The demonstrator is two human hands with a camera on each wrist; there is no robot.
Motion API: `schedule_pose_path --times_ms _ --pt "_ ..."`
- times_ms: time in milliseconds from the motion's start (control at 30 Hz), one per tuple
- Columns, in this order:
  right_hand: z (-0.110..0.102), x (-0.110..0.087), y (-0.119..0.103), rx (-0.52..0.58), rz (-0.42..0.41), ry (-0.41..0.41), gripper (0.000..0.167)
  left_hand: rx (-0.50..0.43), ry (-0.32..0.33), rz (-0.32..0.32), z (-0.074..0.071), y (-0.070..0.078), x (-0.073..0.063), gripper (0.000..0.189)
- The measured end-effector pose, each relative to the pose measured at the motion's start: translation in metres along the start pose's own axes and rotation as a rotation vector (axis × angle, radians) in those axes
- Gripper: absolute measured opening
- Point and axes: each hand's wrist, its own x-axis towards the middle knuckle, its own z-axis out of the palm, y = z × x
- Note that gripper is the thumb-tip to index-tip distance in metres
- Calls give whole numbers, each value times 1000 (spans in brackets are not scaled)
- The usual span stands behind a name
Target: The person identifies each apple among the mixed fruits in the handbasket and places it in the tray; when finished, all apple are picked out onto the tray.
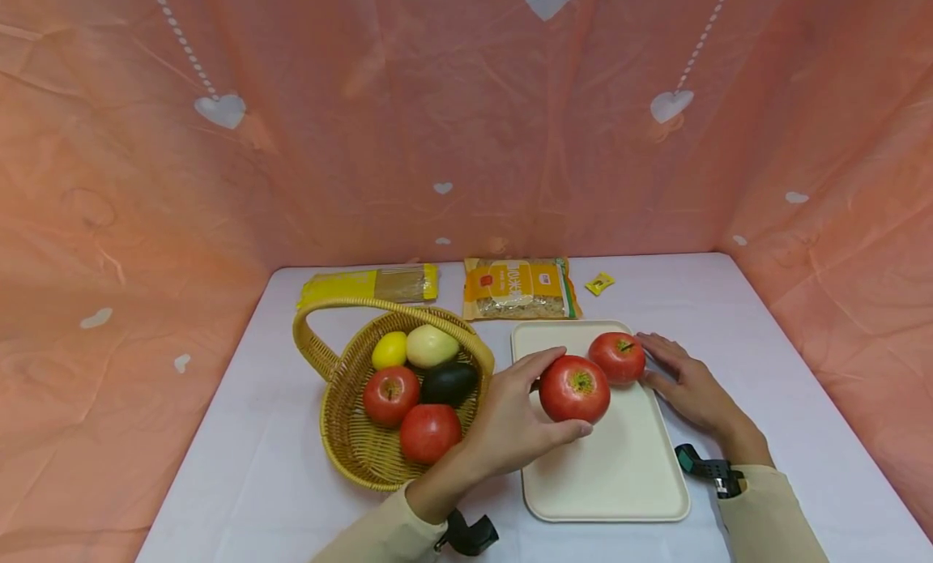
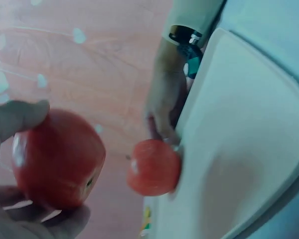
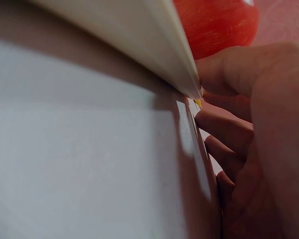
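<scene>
My left hand [image 1: 510, 421] grips a red apple [image 1: 575, 390], fingers on its far side and thumb on its near side; the left wrist view shows this apple [image 2: 60, 159] held up above the tray. A second red apple [image 1: 617, 358] sits on the cream tray [image 1: 605, 482] near its far right corner. Beside that corner is my right hand [image 1: 688, 385], its fingers extended and thumb at the tray's rim close to the second apple. From the right wrist, the thumb lies right at the rim, with that apple [image 3: 219, 25] just behind it.
Left of the tray stands a yellow wicker basket [image 1: 335, 433] with two red apples, a lemon [image 1: 389, 350], a pale round fruit [image 1: 432, 346] and a dark green avocado-like fruit [image 1: 449, 383]. Behind lie a noodle pack [image 1: 372, 284], an orange food bag [image 1: 519, 289] and a small yellow packet [image 1: 600, 283].
</scene>
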Motion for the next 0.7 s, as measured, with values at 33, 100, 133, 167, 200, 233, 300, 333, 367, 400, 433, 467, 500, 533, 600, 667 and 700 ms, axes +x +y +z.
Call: schedule_pose_path --times_ms 33,100,133,167,200,233,300,333,367,400,433,467,500,533,600,667,700 --pt "0 0 0 -2 1 0 72 -3 19 -17 4 -1 2 84" --pt "0 -1 0 -5 1 0 71 8 57 -43 11 -4 6 84" --pt "0 -1 1 -7 1 1 71 16 74 -55 15 -5 7 84" --pt "0 -1 1 -9 2 0 70 26 95 -59 18 -7 9 83" --pt "0 -1 1 -9 3 -1 70 34 114 -69 22 -9 11 83" --pt "0 -1 1 -11 4 -1 70 41 133 -80 25 -10 13 83" --pt "0 -1 1 -12 6 -4 70 53 164 -106 32 -14 16 83" --pt "0 -1 1 -12 7 -5 70 52 178 -118 35 -16 17 83" --pt "0 -1 1 -10 11 -7 71 56 191 -134 37 -18 18 83" --pt "0 -1 1 -9 12 -8 71 57 201 -153 40 -20 19 84" --pt "0 -1 1 -8 13 -8 71 55 209 -170 42 -21 21 84" --pt "0 -1 2 -6 13 -9 71 57 221 -185 44 -23 22 84" --pt "0 -1 2 -5 12 -9 71 58 236 -198 45 -26 24 85" --pt "0 -1 2 -2 9 -8 71 57 250 -207 47 -28 25 85" --pt "-1 -1 2 2 5 -8 71 50 277 -228 49 -33 27 85" --pt "-1 0 3 6 -3 -6 70 44 304 -250 52 -37 29 85" --pt "-1 0 3 8 -6 -6 70 41 314 -261 53 -40 30 85"
